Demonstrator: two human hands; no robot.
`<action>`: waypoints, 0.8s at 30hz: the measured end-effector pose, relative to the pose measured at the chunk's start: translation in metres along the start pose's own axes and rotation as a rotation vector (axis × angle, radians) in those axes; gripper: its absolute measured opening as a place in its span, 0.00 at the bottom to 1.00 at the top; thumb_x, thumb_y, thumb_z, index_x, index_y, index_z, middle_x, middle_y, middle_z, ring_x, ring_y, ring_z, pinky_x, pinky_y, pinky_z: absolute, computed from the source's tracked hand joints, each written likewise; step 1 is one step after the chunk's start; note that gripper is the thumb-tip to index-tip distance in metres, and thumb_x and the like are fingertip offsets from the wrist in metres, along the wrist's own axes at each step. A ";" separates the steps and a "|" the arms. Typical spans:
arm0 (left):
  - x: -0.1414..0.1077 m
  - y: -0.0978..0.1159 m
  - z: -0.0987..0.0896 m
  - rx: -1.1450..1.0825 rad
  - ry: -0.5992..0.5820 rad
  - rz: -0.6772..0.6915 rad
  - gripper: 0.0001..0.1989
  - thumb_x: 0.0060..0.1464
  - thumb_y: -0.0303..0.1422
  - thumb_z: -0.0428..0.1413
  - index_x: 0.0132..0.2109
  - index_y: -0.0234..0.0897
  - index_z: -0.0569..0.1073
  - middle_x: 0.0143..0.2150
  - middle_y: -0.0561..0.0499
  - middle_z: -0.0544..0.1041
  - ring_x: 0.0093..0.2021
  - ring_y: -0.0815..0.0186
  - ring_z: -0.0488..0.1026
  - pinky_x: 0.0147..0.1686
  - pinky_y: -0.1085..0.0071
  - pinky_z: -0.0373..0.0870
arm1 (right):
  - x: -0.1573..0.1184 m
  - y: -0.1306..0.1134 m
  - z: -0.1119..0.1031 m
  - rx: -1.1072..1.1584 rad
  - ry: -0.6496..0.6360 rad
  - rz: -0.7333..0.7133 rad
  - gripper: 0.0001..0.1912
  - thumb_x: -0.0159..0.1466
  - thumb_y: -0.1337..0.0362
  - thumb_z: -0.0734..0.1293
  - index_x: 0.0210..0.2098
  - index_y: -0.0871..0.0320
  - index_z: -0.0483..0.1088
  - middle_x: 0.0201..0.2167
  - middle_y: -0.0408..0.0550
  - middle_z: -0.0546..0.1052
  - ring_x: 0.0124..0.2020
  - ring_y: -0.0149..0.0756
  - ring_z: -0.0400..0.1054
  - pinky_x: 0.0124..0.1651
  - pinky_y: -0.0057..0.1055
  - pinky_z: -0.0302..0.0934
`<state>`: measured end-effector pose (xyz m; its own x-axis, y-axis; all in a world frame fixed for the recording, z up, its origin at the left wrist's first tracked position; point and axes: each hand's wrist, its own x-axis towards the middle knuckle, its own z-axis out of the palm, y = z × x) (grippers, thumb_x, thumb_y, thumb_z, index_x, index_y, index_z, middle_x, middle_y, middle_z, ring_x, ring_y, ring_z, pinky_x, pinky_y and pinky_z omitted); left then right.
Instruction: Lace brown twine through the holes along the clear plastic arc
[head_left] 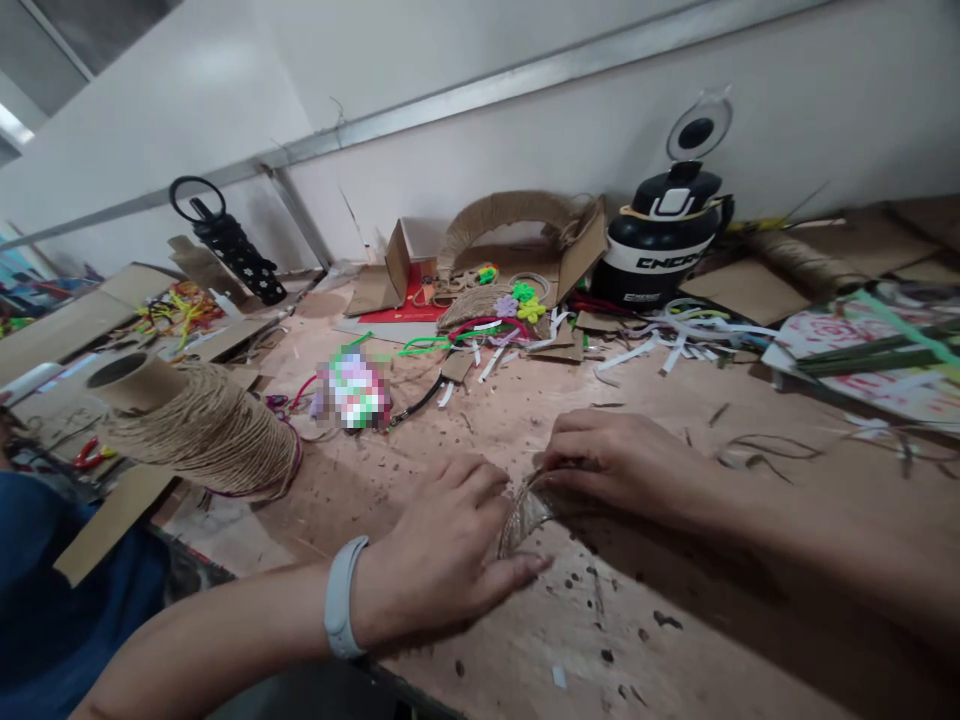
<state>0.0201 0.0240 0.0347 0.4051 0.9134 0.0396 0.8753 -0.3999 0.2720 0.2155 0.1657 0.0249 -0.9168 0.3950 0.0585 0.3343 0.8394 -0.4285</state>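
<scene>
A small curved piece wrapped in brown twine (527, 512) rests on the wooden table between both hands. My left hand (450, 540), with a grey band on its wrist, lies over its left side, thumb below and fingers above, closed round it. From the right, my right hand (600, 460) pinches the top right end of the piece with curled fingers. A large spool of brown twine (206, 430) leans at the left, apart from my hands.
Behind stand a black and white jug (661, 245), a twine-wrapped arch (510, 220) and cardboard pieces. Crocheted flowers (529, 308) and paper strips lie in front of them. A black bottle (236, 255) is at back left. A person's blue sleeve (67, 600) shows at left.
</scene>
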 end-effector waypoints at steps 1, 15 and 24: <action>0.003 -0.003 -0.001 -0.012 -0.002 -0.002 0.19 0.64 0.46 0.51 0.43 0.33 0.75 0.50 0.42 0.75 0.52 0.54 0.68 0.54 0.57 0.64 | -0.001 0.000 0.002 0.010 0.013 -0.003 0.08 0.66 0.62 0.67 0.35 0.55 0.79 0.34 0.49 0.77 0.36 0.37 0.71 0.39 0.31 0.61; 0.025 -0.019 0.011 -0.159 0.014 -0.043 0.07 0.60 0.34 0.55 0.38 0.34 0.73 0.39 0.47 0.74 0.42 0.61 0.69 0.43 0.64 0.67 | -0.003 0.002 0.011 0.041 0.056 0.025 0.09 0.65 0.59 0.67 0.34 0.56 0.78 0.32 0.49 0.75 0.35 0.37 0.69 0.37 0.31 0.60; 0.025 -0.020 0.013 -0.206 0.105 -0.068 0.08 0.61 0.36 0.53 0.39 0.35 0.73 0.38 0.48 0.75 0.41 0.62 0.70 0.42 0.65 0.67 | -0.002 0.004 0.010 0.113 0.028 0.076 0.10 0.64 0.57 0.68 0.33 0.56 0.77 0.32 0.48 0.75 0.35 0.37 0.69 0.37 0.31 0.59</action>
<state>0.0160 0.0536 0.0179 0.3083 0.9448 0.1114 0.8227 -0.3236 0.4674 0.2162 0.1642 0.0139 -0.8827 0.4676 0.0463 0.3746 0.7597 -0.5316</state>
